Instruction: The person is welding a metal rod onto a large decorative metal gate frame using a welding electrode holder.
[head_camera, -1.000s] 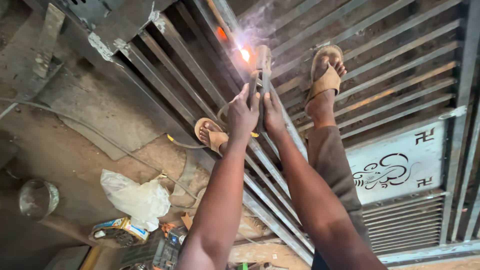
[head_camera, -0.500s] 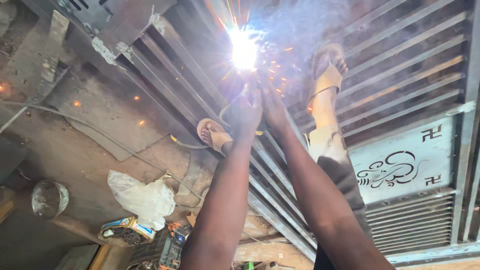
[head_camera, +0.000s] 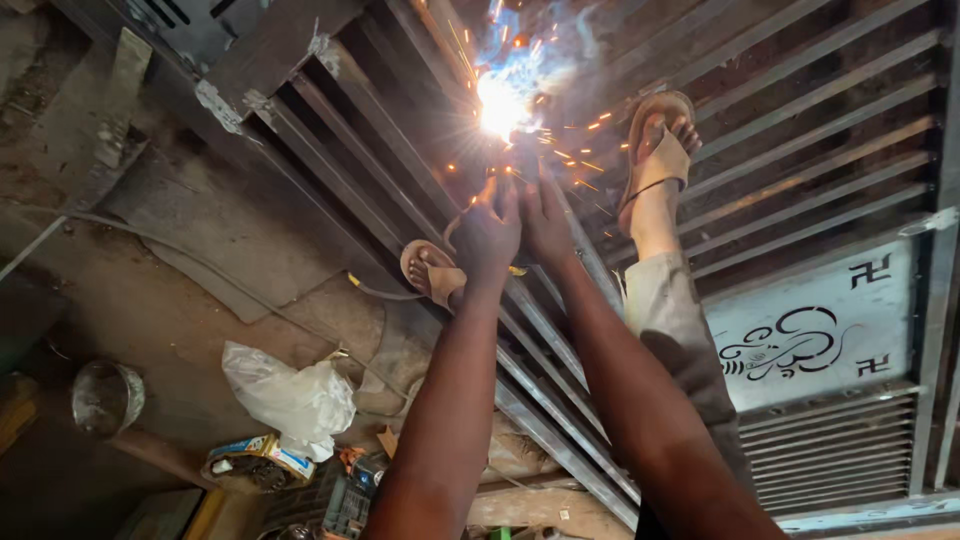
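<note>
Two hands, left hand (head_camera: 487, 232) and right hand (head_camera: 545, 218), sit together, clamped on a holder largely hidden in glare. Welding is in hand: arc (head_camera: 503, 105) burns just beyond them on the gate (head_camera: 800, 110) bars. Judged next need: steady travel along the joint.

Left hand (head_camera: 487, 232) and right hand (head_camera: 545, 215) are held together, closed on a welding holder, mostly hidden. A bright arc (head_camera: 503, 103) with sparks is seen on the metal gate (head_camera: 800, 120). Sandalled feet are planted on bars; white bag (head_camera: 285, 395) lies on floor.
</note>
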